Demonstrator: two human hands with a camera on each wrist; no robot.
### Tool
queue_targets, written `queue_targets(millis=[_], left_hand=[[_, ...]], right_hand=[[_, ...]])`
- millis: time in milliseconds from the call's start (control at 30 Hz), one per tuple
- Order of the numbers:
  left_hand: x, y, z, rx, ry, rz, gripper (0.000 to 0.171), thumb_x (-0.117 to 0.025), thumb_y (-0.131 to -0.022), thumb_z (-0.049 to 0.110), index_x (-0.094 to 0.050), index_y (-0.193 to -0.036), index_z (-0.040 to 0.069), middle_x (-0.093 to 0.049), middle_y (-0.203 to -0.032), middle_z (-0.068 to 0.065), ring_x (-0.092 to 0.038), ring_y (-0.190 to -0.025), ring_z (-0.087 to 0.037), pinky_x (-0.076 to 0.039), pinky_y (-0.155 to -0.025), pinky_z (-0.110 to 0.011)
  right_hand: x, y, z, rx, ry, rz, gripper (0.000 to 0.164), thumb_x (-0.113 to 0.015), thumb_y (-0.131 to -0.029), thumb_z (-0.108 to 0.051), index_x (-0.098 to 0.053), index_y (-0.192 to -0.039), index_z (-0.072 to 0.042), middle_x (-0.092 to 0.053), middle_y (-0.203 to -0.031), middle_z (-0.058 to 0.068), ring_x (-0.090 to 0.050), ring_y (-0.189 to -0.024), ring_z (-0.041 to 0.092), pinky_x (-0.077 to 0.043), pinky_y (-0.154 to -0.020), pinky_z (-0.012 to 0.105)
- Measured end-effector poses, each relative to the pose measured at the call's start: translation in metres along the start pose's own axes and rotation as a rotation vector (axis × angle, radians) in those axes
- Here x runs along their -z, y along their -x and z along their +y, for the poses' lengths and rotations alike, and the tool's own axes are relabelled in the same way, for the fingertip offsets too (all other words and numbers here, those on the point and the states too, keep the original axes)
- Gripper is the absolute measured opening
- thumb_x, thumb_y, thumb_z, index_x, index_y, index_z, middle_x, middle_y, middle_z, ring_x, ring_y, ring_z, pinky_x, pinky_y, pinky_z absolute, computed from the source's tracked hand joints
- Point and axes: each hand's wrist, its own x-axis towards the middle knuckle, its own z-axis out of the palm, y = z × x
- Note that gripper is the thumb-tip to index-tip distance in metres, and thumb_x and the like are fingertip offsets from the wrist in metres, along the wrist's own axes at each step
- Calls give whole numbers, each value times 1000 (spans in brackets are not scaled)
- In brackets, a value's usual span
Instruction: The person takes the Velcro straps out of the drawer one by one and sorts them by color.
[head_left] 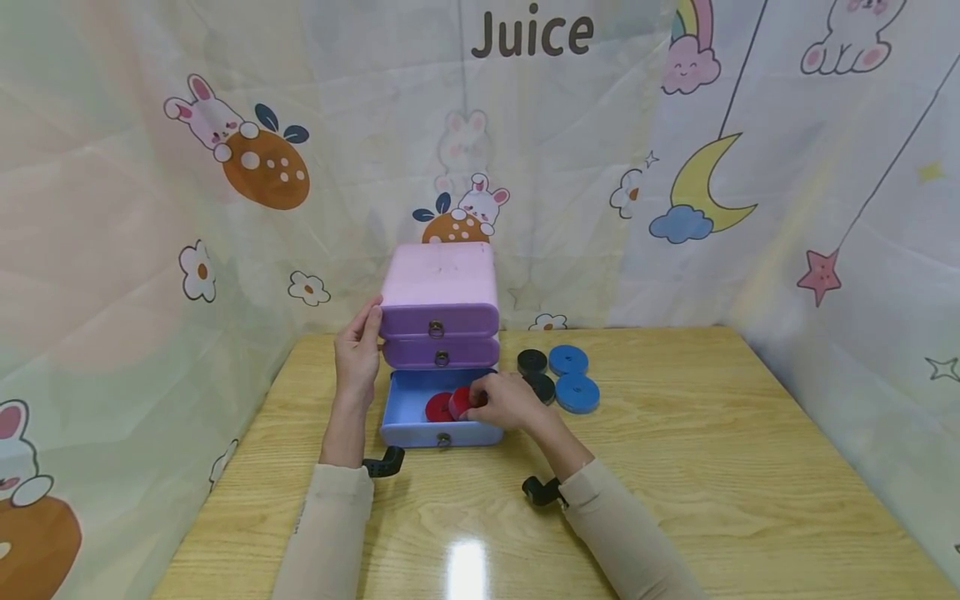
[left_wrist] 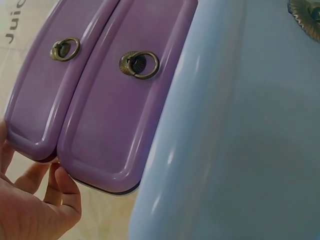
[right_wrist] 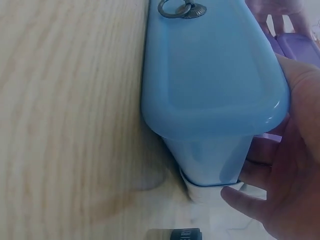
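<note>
A small chest of drawers has a pink top, two purple drawers pushed in, and a light blue bottom drawer pulled out. My left hand rests against the chest's left side, by the purple drawers; the left wrist view shows bent fingertips touching their edge. Inside the blue drawer one red disc lies flat. Over it, my right hand pinches a second, tilted red disc between thumb and fingers. The right wrist view hides that disc behind the drawer front.
Right of the chest lie two blue discs and two black discs, one partly behind my right hand. Wooden table extends in front and to the right. A printed cloth hangs behind. Each drawer bears a ring pull.
</note>
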Motion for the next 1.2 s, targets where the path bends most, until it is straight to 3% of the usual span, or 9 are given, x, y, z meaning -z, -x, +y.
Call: queue_targets(millis=[233,367,533,700,967,1200], left_hand=[[0,0,1,-15,6,-5,40,-59,-92,46,-62,-129,32,-56,-135,10,-56,-110,-15,-50,-76,-33],[0,0,0,-11,8,0,40,-59,-92,46,-62,-129,31,-57,-134,9,-56,-105,-16,-49,-76,-34],[0,0,-2,-3,9,-7,40,-58,-92,48,-62,-129,33,-57,-133,10,-54,-103,-17,-49,-78,-37],[0,0,-2,-6,14,-11,41,-59,-92,47,-62,-129,32,-57,-134,10,-55,-106,-17,-48,-79,-39],[1,1,0,-5,8,-18,42,-57,-93,46,-60,-131,31,-56,-135,10,-54,-105,-18,-48,-82,-41],[0,0,-1,-6,12,-13,41,-58,-92,47,-61,-130,32,-56,-135,10,-55,-106,-17,-48,-82,-42]], right_hand=[[-4,2,0,44,9,65,22,-72,-82,-43,-61,-72,-26,-55,-63,-13,-51,-65,11,-37,-64,32],[-4,4,1,65,-10,86,21,-71,-82,-40,-60,-72,-25,-54,-62,-12,-50,-63,10,-37,-60,30],[-2,6,1,42,-57,83,21,-69,-83,-43,-62,-76,-24,-56,-67,-12,-51,-64,10,-40,-56,27],[7,9,1,3,-119,90,21,-70,-83,-46,-61,-81,-27,-60,-76,-11,-54,-72,11,-45,-60,28],[24,13,10,46,-250,124,18,-69,-80,-39,-59,-76,-25,-60,-76,-8,-54,-72,14,-43,-56,29],[39,19,20,92,-344,107,17,-71,-79,-28,-57,-74,-20,-62,-84,-7,-60,-86,18,-49,-64,30]])
